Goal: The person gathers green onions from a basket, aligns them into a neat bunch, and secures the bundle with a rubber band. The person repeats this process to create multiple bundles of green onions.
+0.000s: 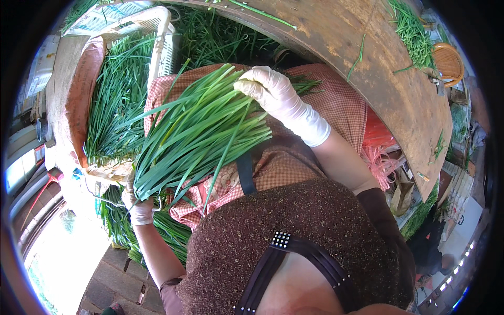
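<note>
A large fanned bundle of garlic chives [197, 126] lies across my lap, its pale cut ends to the upper right and its green leaves to the lower left. My left hand [138, 206], in a whitish glove, grips the leafy end; its fingers are largely hidden under the leaves. At the stem end is my gloved right hand [275, 92], fingers curled and tips pressed together against the upper stems. Whether a stem is pinched between them cannot be seen. More green leaves [309, 84] poke out behind that hand. A checked apron [334, 94] covers my lap.
A wooden tabletop [393, 78] curves along the far side and right, with loose chives [413, 35] on it. Left stand a white plastic crate [161, 47] and stacked chives [118, 102]. Pink plastic strips [380, 157] hang under the table. Brick paving [114, 275] shows lower left.
</note>
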Demonstrator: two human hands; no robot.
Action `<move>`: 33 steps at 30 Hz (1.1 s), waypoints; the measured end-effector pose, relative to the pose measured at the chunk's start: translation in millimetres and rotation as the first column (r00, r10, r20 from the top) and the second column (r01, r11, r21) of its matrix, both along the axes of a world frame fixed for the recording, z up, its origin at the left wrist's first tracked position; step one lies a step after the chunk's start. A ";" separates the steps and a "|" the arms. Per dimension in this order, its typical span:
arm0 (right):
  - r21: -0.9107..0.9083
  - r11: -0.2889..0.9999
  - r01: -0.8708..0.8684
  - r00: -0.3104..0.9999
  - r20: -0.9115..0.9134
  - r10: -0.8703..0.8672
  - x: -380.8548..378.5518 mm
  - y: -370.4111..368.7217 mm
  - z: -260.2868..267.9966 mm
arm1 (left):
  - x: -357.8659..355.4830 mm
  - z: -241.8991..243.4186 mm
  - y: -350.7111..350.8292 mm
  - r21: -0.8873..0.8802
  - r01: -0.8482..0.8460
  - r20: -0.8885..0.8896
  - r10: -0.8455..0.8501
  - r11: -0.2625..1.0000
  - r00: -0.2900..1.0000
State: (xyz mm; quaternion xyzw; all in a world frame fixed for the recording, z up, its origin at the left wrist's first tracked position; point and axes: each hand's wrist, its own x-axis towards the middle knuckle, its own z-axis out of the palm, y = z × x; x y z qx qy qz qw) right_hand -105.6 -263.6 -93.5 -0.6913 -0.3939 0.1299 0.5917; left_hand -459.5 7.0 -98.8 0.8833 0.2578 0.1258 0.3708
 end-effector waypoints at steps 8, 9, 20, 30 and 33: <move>-0.056 0.943 -0.329 0.922 -0.235 0.308 6.8 1.6 4.2 | -9.9 -15.2 9.9 -0.028 -0.043 0.010 0.043 0.999 0.999; -0.062 0.935 -0.349 0.914 -0.244 0.325 8.6 1.6 6.0 | -10.8 -16.1 10.5 0.039 -0.017 0.001 0.017 0.999 1.000; -0.211 0.949 -0.236 0.950 0.154 0.270 14.3 5.6 13.6 | -0.9 -5.1 1.9 -0.079 -0.055 -0.008 0.055 0.995 0.998; -0.164 0.972 -0.170 0.967 0.161 0.197 34.1 -19.6 17.6 | -5.0 -13.3 8.8 -0.138 -0.060 -0.025 0.058 0.989 0.998; -0.158 0.980 -0.118 0.958 0.242 0.154 33.2 -25.2 14.4 | -1.0 -10.6 6.7 -0.126 -0.063 -0.005 0.063 0.990 0.998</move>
